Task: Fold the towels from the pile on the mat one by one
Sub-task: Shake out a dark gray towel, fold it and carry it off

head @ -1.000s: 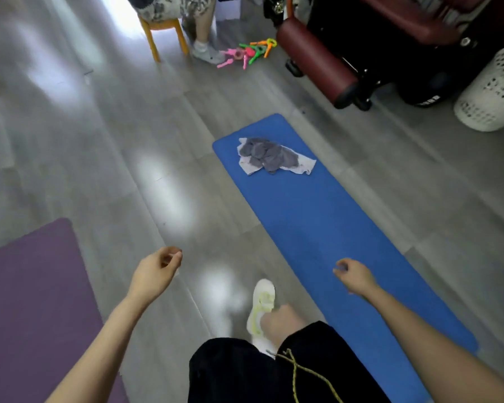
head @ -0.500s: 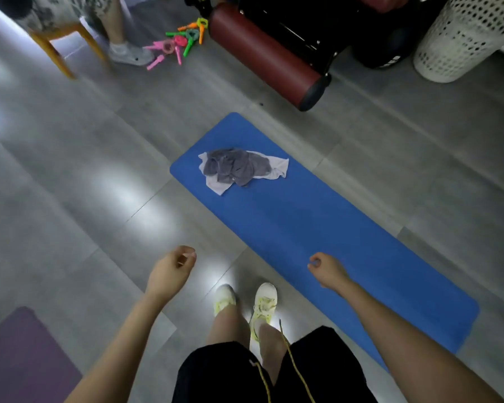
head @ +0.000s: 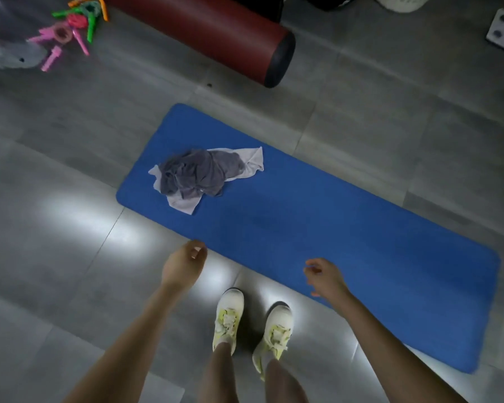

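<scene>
Toward the far left end of the blue mat (head: 317, 228): pile of towels (head: 198, 175), crumpled, a dark grey one heaped over a pale one, pale corners poking out at the left, front and right. Wholly on the mat, touched by neither hand.

Nearer the camera, by the mat's near long edge: left hand (head: 181, 264), above the grey floor (head: 56, 228) just beside that edge, fingers loosely curled toward the thumb, holding nothing. Further right, above the mat's near strip: right hand (head: 325, 277), fingers loosely bent, likewise empty. Pile straight ahead of the left hand and well apart from it; ahead and off to the left of the right hand, further still.

Between the two forearms, on the floor beside the mat: pair of white shoes (head: 229, 318) with yellow-green laces. Beyond the mat: dark red padded roll (head: 210, 33) with a black end, bright plastic pieces (head: 76, 23) at the far left, white basket (head: 402, 1) at the top edge.
</scene>
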`<action>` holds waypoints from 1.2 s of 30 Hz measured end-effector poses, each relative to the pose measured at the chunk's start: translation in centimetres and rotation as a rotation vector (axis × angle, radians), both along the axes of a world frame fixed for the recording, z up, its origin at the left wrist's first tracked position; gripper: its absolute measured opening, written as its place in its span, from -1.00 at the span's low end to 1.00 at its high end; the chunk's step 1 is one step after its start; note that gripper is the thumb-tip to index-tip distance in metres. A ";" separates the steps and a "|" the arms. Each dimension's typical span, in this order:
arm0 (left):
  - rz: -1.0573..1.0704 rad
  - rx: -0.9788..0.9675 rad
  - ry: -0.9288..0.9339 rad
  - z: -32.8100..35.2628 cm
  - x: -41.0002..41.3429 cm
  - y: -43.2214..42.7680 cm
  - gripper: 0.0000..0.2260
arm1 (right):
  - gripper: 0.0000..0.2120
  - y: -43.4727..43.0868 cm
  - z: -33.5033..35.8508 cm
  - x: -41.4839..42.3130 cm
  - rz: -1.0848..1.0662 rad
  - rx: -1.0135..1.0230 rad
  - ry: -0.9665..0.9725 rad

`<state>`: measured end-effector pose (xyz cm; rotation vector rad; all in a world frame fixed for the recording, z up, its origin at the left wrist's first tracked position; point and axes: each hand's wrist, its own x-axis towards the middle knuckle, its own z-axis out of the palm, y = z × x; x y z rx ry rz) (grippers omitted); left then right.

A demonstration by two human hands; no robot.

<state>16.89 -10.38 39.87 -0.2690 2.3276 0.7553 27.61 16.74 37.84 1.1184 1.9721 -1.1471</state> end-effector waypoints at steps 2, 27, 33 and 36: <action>0.028 0.000 0.005 -4.5 -1.2 0.6 -0.80 | -0.84 0.4 -4.6 -1.3 -0.051 -0.008 0.021; -0.370 -0.812 0.756 -51.2 -25.0 0.6 -0.75 | -0.61 1.2 -52.8 -15.7 0.406 0.070 0.520; -0.573 -0.585 1.128 -47.3 -24.7 0.7 -0.65 | -0.62 0.9 -51.3 -14.2 0.321 0.044 0.585; -0.711 -0.389 1.385 -42.9 -22.9 2.7 -0.75 | -0.60 1.2 -48.5 -12.5 0.245 0.032 0.632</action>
